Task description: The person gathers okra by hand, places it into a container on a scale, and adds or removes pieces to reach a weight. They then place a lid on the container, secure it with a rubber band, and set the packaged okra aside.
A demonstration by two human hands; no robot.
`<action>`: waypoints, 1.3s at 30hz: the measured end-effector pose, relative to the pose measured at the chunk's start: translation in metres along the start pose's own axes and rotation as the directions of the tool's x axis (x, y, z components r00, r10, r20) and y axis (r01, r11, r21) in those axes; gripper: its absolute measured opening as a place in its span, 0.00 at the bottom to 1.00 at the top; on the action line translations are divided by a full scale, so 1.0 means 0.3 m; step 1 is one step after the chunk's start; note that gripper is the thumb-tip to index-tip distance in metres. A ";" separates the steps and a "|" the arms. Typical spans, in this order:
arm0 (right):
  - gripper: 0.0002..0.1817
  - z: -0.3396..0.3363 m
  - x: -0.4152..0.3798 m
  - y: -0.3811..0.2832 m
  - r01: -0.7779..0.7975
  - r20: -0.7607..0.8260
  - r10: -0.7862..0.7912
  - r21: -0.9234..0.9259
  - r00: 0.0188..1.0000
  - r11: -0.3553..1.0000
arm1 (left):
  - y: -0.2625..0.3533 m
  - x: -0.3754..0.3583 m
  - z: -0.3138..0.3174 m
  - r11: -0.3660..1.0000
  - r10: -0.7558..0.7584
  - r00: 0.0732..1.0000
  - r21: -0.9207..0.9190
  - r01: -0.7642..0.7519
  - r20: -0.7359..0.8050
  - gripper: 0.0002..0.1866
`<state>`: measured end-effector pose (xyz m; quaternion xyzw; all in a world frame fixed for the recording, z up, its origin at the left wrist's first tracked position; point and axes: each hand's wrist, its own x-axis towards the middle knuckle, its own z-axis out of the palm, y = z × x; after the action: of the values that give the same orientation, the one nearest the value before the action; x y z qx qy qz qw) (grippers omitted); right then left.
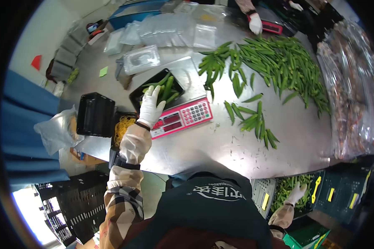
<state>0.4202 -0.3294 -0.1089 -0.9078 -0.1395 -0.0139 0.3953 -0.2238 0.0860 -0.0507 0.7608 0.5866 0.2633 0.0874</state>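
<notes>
The gloved left hand lies with fingers spread flat on the okra pods in a black tray sitting on the scale, at ten o'clock from the tabletop middle. The gloved right hand, loosely open, reaches into a crate of okra at five o'clock, gripping nothing I can make out. An empty black tray sits at nine o'clock of the scale.

Tray sits on scale; okra pile right, seemingly behind.
</notes>
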 end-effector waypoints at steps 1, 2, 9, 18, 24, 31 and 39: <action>0.29 0.015 -0.039 -0.050 0.002 0.123 -0.016 0.118 0.992 0.993 | 0.012 -0.006 0.016 0.992 -0.026 1.000 0.123 0.026 0.002 0.37; 0.27 0.051 -0.084 -0.110 -0.015 0.236 -0.043 0.237 0.971 0.971 | 0.037 -0.006 0.026 0.968 -0.043 0.999 0.246 0.042 0.000 0.38; 0.13 0.539 -0.334 -0.565 0.397 0.481 -0.504 0.311 0.718 0.863 | 0.456 0.009 0.085 0.972 0.237 0.968 0.027 -0.235 -0.084 0.32; 0.13 0.757 -0.141 -0.737 0.384 0.558 -0.356 0.071 0.750 0.920 | 0.574 0.034 0.500 0.920 0.376 0.891 -0.222 -0.325 0.256 0.27; 0.19 0.763 -0.148 -0.774 0.641 0.667 -0.426 -0.102 0.612 0.761 | 0.631 0.029 0.718 0.772 0.434 0.842 0.349 -0.531 0.322 0.18; 0.16 0.681 -0.139 -0.803 -0.439 0.805 -0.102 0.419 0.585 0.795 | 0.664 0.020 0.612 0.819 -0.049 0.671 -0.355 0.451 0.740 0.18; 0.22 0.530 -0.299 -0.974 -0.529 0.942 -0.296 0.332 0.155 0.781 | 0.822 -0.049 0.332 -0.337 0.354 0.468 -0.356 0.871 0.810 0.28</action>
<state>0.2433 -0.0469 -0.0218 -0.5200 -0.2786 0.6534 0.4744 0.0326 0.0165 -0.0304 0.1651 0.2464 0.2123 0.9311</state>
